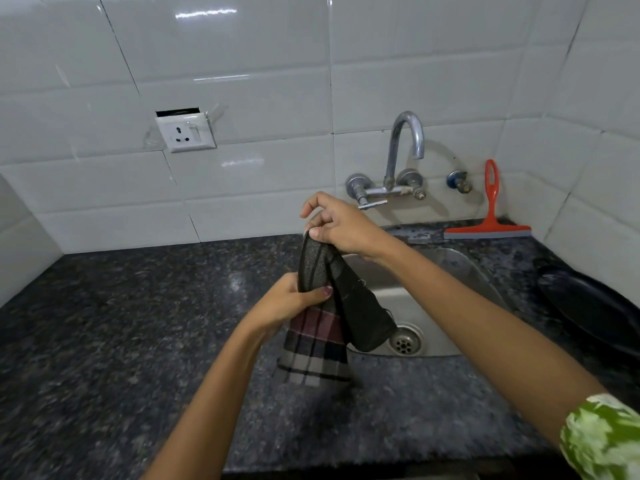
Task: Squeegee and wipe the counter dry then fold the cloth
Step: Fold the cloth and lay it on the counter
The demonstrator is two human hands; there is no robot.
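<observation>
The person is holding the cloth (320, 327) up in the air over the near-left rim of the sink (436, 355), with the counter (121, 323) spreading away toward nine o'clock. The right hand (341, 225) is pinching the cloth's top edge between thumb and curled fingers, at about twelve o'clock of the cloth, while its forefinger is lifting clear. The left hand (294, 301) is gripping the cloth partway down, at roughly nine o'clock, fingers wrapped round the bunched fabric with the thumb lying across the front.

The cloth is hanging limp in two drooping lobes: a checked one falling toward six o'clock and a darker one sagging toward four o'clock, over the drain (406, 339). It is looking soft, thin and light, with no stiffness to hold a crease by itself; whether it is damp cannot be told, though after wiping it would likely be clinging and a little heavier. For folding, it probably wants taking by two corners of one edge, so the rest is falling flat rather than bunching; the present mid-cloth grip is leaving it twisted.

The squeegee (489, 220) is leaning against the wall tiles at two o'clock, well apart from both hands, beyond the tap (403, 150).
</observation>
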